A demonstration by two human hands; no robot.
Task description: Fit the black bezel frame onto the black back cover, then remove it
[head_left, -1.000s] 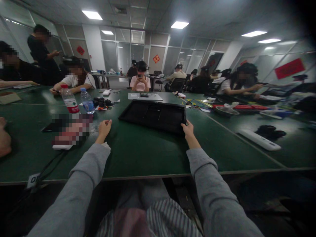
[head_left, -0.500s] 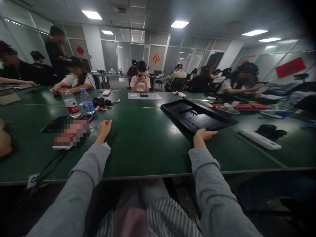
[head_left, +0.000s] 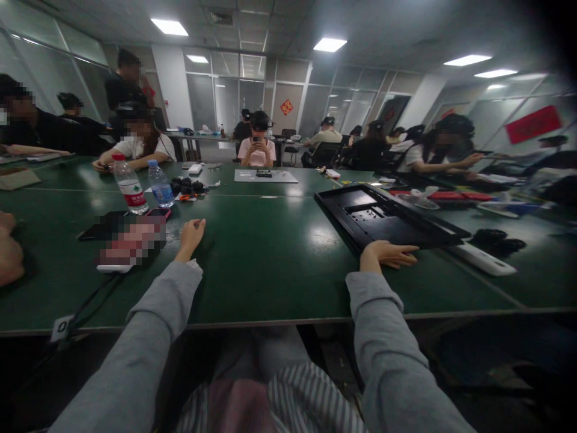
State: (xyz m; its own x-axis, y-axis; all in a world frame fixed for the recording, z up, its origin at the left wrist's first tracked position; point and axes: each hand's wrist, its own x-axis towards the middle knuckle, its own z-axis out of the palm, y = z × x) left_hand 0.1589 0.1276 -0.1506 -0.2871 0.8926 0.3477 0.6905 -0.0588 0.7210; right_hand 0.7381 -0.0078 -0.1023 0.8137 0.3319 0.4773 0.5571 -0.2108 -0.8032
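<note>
- Largest I have is the green bench; it spreads below the fingers of both hands, its near edge on my side of them.
- The black frame, shallow and tray-like with a raised rim and a rectangular recess, extends away from the right fingers, its near edge touching that hand; I cannot tell whether it lies fully flat.
- A grey board lies well beyond the fingers, sideways between the two hands; a small black object sits on it.
- A white bar lies to the right of the right fingers; the frame's right corner hides its far end from me.
- The red-capped bottle stands beyond and left of the left fingers; the blue-capped bottle stands just beside it, on the side nearer those fingers.
- My right hand is at the frame's near edge, fingers stretched out to the right; I cannot tell whether they pinch the rim.
- My left hand is well apart from the frame, its fingers loosely curled; I cannot tell whether thumb and fingertips meet.
- A dark bundle lies right of the right fingers, just beyond the bar.
- A pink-edged phone lies left of the left fingers, near the bottles.
</note>
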